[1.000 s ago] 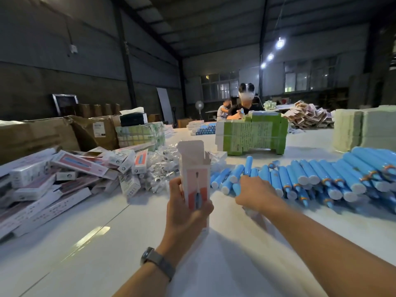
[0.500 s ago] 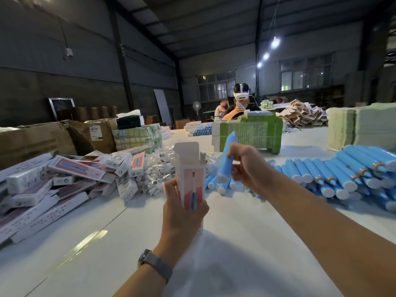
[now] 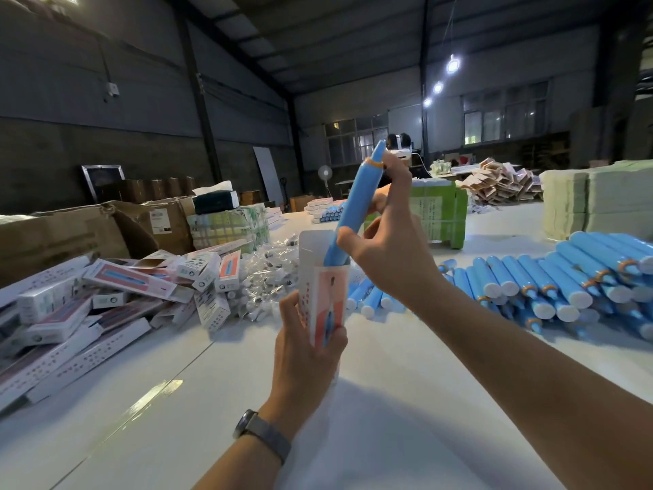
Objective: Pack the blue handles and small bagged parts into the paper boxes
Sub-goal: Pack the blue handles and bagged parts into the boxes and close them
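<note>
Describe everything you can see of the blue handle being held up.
The long, smooth blue plastic handle tapers to a narrow tip with an orange ring near the top. It stands tilted, its lower end just inside the open top of the upright pink-and-white paper box. The right hand grips it; the left hand holds the box.

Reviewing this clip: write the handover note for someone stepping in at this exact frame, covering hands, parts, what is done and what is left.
Left hand grips an upright paper box, top flap open.
Right hand holds a blue handle, tilted, its lower end just inside the box mouth; most of it is above the rim.
Loose blue handles lie on the table to the right; small bagged parts are heaped behind the box; a pile of boxes lies left.
Done: handle picked, insertion begun.
Left: push the handle fully in, add a bagged part, close the flap, repeat.
</note>
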The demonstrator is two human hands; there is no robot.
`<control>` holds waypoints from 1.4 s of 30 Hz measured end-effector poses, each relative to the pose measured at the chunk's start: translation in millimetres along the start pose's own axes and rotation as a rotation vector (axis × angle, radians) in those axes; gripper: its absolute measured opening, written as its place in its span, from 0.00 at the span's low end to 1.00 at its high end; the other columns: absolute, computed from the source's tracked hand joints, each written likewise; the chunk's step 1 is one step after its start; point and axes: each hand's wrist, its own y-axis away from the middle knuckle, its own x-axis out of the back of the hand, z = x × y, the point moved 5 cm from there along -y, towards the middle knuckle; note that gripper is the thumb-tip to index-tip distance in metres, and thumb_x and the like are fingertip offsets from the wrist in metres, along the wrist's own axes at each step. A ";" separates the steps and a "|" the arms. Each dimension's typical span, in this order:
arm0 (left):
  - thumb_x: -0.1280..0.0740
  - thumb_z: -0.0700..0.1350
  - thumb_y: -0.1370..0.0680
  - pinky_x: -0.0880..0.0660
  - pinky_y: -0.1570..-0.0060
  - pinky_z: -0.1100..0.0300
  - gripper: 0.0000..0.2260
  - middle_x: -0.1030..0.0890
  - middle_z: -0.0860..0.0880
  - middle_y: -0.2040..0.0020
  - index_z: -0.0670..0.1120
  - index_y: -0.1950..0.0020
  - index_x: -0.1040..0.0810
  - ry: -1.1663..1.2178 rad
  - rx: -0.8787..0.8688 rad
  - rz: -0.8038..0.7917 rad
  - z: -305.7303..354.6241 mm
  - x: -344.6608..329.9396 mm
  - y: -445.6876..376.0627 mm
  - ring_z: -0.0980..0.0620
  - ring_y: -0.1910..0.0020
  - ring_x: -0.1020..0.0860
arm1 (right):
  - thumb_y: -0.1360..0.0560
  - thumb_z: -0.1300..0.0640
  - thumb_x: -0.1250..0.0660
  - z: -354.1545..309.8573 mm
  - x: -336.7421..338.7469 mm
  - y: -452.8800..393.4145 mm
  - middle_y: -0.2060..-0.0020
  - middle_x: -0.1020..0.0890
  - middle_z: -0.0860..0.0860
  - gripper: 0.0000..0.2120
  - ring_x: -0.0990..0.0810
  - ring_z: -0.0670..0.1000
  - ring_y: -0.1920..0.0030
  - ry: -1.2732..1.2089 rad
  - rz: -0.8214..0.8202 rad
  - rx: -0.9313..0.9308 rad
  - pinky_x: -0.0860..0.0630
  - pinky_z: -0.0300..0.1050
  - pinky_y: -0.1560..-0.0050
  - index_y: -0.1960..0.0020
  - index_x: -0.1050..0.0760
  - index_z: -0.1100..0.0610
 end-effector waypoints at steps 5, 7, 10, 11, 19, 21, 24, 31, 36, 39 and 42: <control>0.31 0.49 0.31 0.22 0.67 0.64 0.23 0.22 0.64 0.52 0.69 0.48 0.39 0.041 -0.016 -0.027 -3.3 -2.1 1.2 0.60 0.57 0.22 | 0.31 0.61 0.27 -5.9 5.4 -4.9 0.60 0.22 0.52 0.49 0.20 0.52 0.65 0.025 -0.036 0.044 0.20 0.53 0.66 0.23 0.55 0.46; 0.32 0.49 0.29 0.22 0.65 0.62 0.22 0.23 0.61 0.49 0.70 0.46 0.40 0.036 -0.055 -0.054 -1.7 -2.8 3.3 0.57 0.56 0.21 | 0.32 0.61 0.26 -6.8 9.3 -7.4 0.59 0.22 0.55 0.51 0.20 0.53 0.67 0.040 -0.028 0.069 0.20 0.53 0.67 0.23 0.56 0.45; 0.33 0.50 0.27 0.21 0.61 0.59 0.23 0.24 0.56 0.45 0.72 0.45 0.43 -0.001 -0.093 -0.074 0.3 -4.5 5.1 0.58 0.52 0.22 | 0.33 0.61 0.25 -4.2 10.7 -8.9 0.62 0.21 0.55 0.48 0.20 0.53 0.68 0.045 -0.041 0.066 0.20 0.52 0.68 0.24 0.50 0.46; 0.33 0.51 0.26 0.21 0.60 0.58 0.23 0.25 0.55 0.43 0.72 0.45 0.44 -0.013 -0.103 -0.076 0.8 -5.2 5.4 0.58 0.50 0.22 | 0.33 0.61 0.24 -2.7 8.9 -7.9 0.63 0.22 0.53 0.45 0.20 0.53 0.68 0.041 -0.058 0.059 0.20 0.53 0.67 0.25 0.47 0.48; 0.35 0.53 0.25 0.19 0.59 0.50 0.19 0.26 0.68 0.47 0.72 0.46 0.43 -0.025 -0.081 -0.072 -1.1 -4.1 3.5 0.61 0.51 0.22 | 0.34 0.59 0.24 -1.5 -1.4 -2.3 0.68 0.22 0.51 0.51 0.20 0.51 0.70 0.050 -0.166 0.070 0.19 0.52 0.66 0.23 0.53 0.43; 0.34 0.53 0.26 0.19 0.60 0.52 0.19 0.26 0.72 0.48 0.71 0.47 0.42 -0.030 -0.075 -0.072 -1.4 -3.2 3.1 0.63 0.51 0.23 | 0.34 0.59 0.24 0.6 0.1 -2.7 0.68 0.22 0.51 0.50 0.21 0.52 0.70 0.056 -0.167 0.078 0.20 0.52 0.67 0.23 0.53 0.42; 0.34 0.52 0.26 0.21 0.64 0.58 0.19 0.26 0.68 0.48 0.69 0.47 0.42 -0.036 -0.085 -0.056 -0.9 -1.7 2.4 0.62 0.53 0.23 | 0.35 0.59 0.23 4.7 -2.0 -1.1 0.66 0.21 0.53 0.49 0.21 0.53 0.70 0.089 -0.187 0.061 0.20 0.54 0.66 0.25 0.50 0.43; 0.29 0.44 0.23 0.21 0.60 0.63 0.23 0.26 0.61 0.46 0.64 0.46 0.42 -0.066 -0.080 -0.056 -7.4 6.9 -3.5 0.64 0.52 0.22 | 0.30 0.60 0.25 12.5 -4.0 -0.3 0.59 0.22 0.47 0.33 0.19 0.49 0.64 0.082 -0.171 0.032 0.19 0.43 0.63 0.32 0.40 0.50; 0.28 0.41 0.24 0.22 0.64 0.65 0.25 0.24 0.55 0.46 0.63 0.47 0.41 -0.069 -0.067 -0.021 -13.3 9.9 -5.1 0.57 0.55 0.21 | 0.25 0.57 0.30 11.6 -9.6 4.6 0.57 0.22 0.44 0.21 0.20 0.45 0.57 0.067 -0.173 -0.009 0.24 0.32 0.62 0.35 0.33 0.49; 0.29 0.40 0.24 0.21 0.64 0.62 0.25 0.23 0.52 0.45 0.63 0.45 0.41 -0.053 -0.077 -0.001 -14.1 12.2 -6.0 0.51 0.56 0.20 | 0.23 0.55 0.33 14.2 -17.6 6.9 0.52 0.24 0.46 0.10 0.23 0.46 0.52 0.110 -0.220 0.000 0.25 0.42 0.52 0.41 0.24 0.52; 0.30 0.41 0.23 0.20 0.62 0.49 0.22 0.23 0.48 0.44 0.59 0.43 0.40 -0.046 -0.059 0.082 -17.1 19.2 -7.8 0.45 0.55 0.20 | 0.22 0.55 0.33 25.0 -37.5 21.2 0.48 0.27 0.48 0.10 0.27 0.47 0.47 0.160 -0.360 0.019 0.28 0.44 0.46 0.42 0.20 0.54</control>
